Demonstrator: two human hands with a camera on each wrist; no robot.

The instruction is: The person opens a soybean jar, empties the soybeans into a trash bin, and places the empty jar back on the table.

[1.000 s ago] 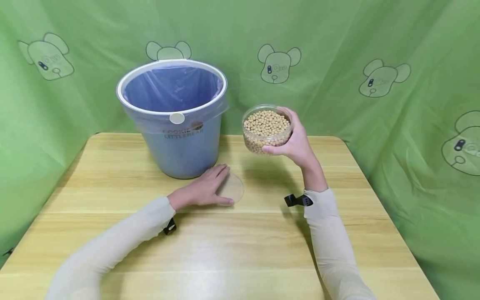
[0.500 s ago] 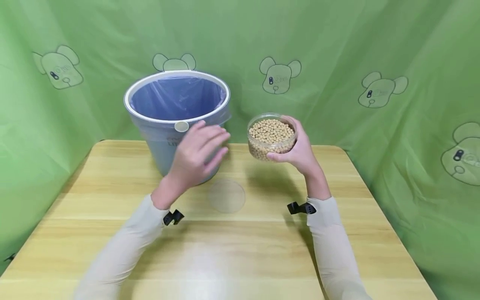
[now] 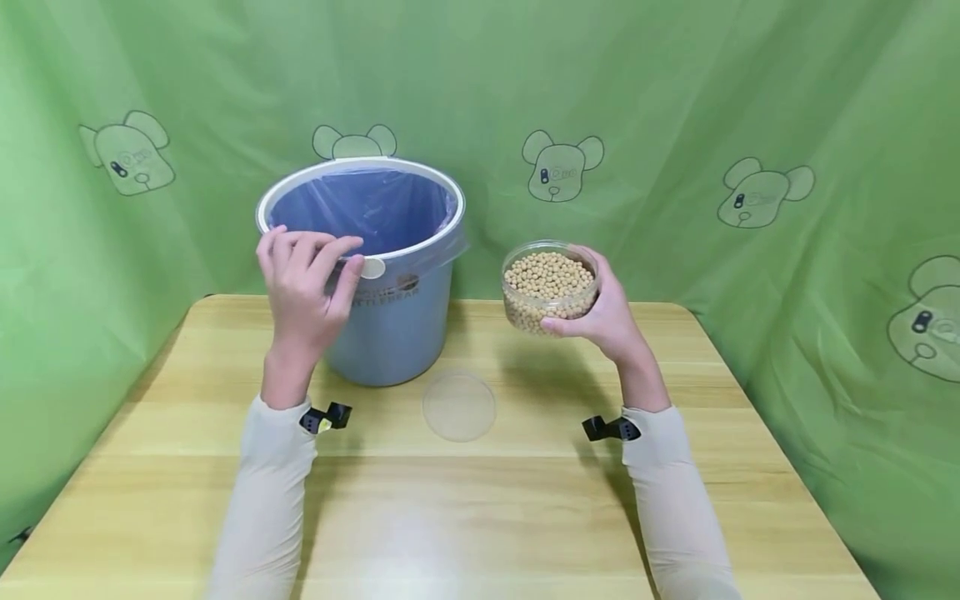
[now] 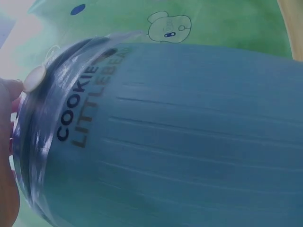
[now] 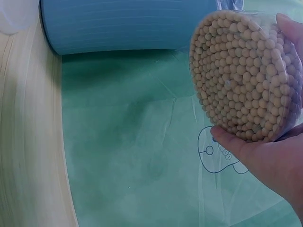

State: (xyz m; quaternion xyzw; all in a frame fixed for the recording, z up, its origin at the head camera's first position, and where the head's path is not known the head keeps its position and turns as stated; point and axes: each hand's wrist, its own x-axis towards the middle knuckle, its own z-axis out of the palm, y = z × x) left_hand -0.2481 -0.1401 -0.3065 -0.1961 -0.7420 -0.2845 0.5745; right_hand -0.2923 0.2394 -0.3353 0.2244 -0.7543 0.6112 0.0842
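Hands at work above the worktop (image 3: pixel 525 500): left hand (image 3: pixel 303 287) curls on the blue bin (image 3: pixel 390 333) rim to steady it; right hand (image 3: pixel 603 312) grips the open jar of beans (image 3: pixel 550 286), best tipped slowly, directly over the liner. Lid (image 3: pixel 458 406) lies between.

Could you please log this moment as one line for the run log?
left hand: at bin rim | right hand: holds bean jar | lid: on table
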